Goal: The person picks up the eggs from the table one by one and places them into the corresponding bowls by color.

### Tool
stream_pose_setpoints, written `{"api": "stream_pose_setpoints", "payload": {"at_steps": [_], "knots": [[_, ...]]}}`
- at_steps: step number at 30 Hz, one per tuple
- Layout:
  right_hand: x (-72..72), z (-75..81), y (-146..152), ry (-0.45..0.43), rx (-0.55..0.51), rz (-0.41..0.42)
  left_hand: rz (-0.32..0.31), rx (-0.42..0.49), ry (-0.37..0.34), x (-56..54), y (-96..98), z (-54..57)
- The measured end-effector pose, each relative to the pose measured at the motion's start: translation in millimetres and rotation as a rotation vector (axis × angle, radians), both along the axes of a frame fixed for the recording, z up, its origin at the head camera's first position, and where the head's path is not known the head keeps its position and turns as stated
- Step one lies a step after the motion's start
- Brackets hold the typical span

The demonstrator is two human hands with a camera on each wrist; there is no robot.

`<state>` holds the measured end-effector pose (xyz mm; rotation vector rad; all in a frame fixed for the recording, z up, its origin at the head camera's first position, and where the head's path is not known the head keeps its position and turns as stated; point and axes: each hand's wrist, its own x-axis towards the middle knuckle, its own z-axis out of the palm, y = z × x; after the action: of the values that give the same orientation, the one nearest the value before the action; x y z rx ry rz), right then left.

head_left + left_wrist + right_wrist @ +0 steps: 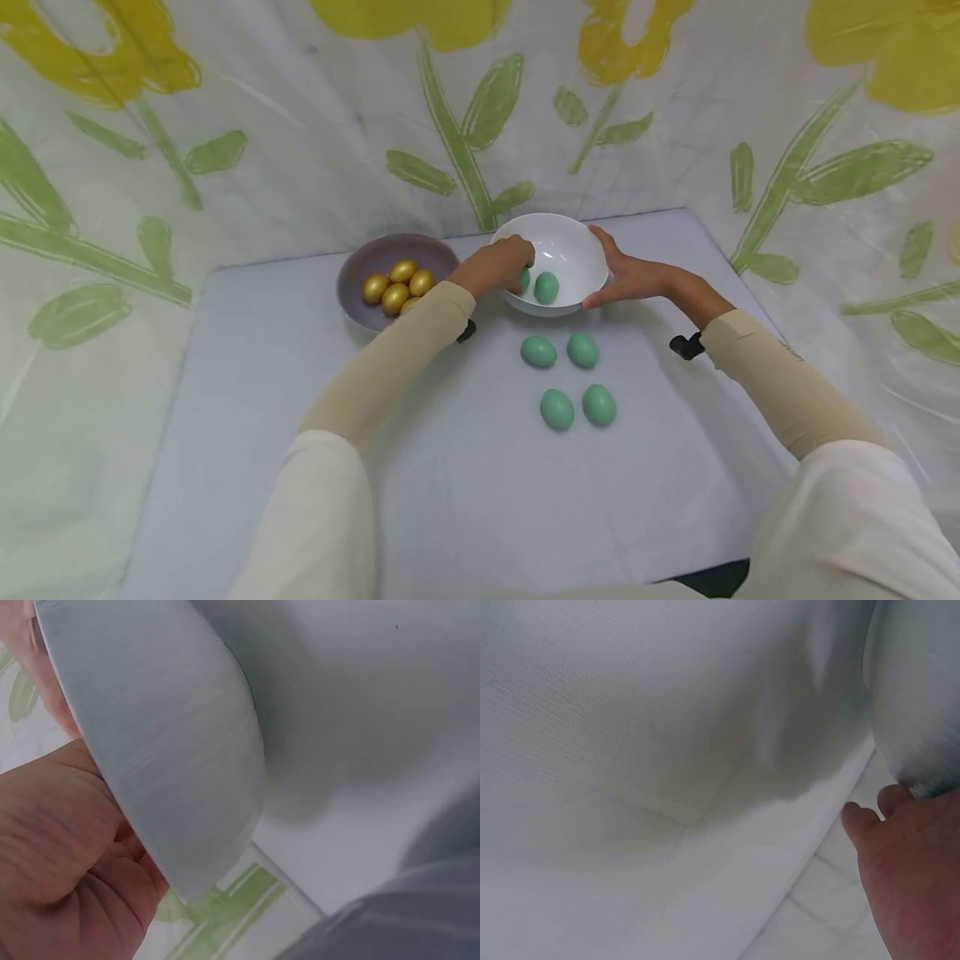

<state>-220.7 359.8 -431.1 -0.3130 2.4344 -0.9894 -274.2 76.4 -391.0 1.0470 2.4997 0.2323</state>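
A white bowl (pixel 573 250) sits at the back of the table in the head view. My right hand (pixel 630 271) grips its right side, thumb at the near rim and fingers toward the far rim. Over the bowl's left rim reaches my left hand (pixel 498 265), its fingers curled about a green egg (pixel 524 280) that is mostly hidden by them. Beside it in the bowl lies another green egg (pixel 547 287). The left wrist view shows the bowl's outer wall (pixel 172 742) next to the left hand (pixel 75 855); the right wrist view has the right hand (pixel 915 862) against the bowl.
Left of the white bowl, a purple-brown bowl (pixel 348 292) holds several golden eggs (pixel 395 297); the left forearm passes over its near right edge. Several green eggs (pixel 557 409) lie on the white table (pixel 465 500) in front of the white bowl. A flower-painted curtain (pixel 300 125) hangs behind.
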Motion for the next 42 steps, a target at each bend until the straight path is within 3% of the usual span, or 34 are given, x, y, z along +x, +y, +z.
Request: {"api": "stream_pose_setpoints", "payload": {"at_steps": [11,20,29,32,36,39,42], "knots": [[0.0,2.0,1,0.004,0.001,-0.010,-0.013,0.013,-0.007,4.8,5.8,1.2],[-0.8,-2.2,-1,0.015,-0.002,-0.002,0.028,0.009,-0.044,4.0,2.8,-3.6],[1.7,-6.5,-2,0.022,0.014,-0.006,-0.008,0.047,-0.015,5.6,-2.3,-9.5],[2.0,-6.0,-1,0.021,0.028,-0.007,-0.013,0.150,0.012,6.2,-8.7,-11.8],[0.9,-0.9,-1,0.021,0.034,-0.002,0.014,0.398,0.062,15.2,-23.0,-12.6],[1.6,2.7,-3,0.024,0.021,0.002,0.073,0.593,0.086,33.8,-36.5,-11.8],[3.5,2.0,-4,0.028,0.011,0.004,0.134,0.755,0.086,60.5,-48.1,-10.8]]}}
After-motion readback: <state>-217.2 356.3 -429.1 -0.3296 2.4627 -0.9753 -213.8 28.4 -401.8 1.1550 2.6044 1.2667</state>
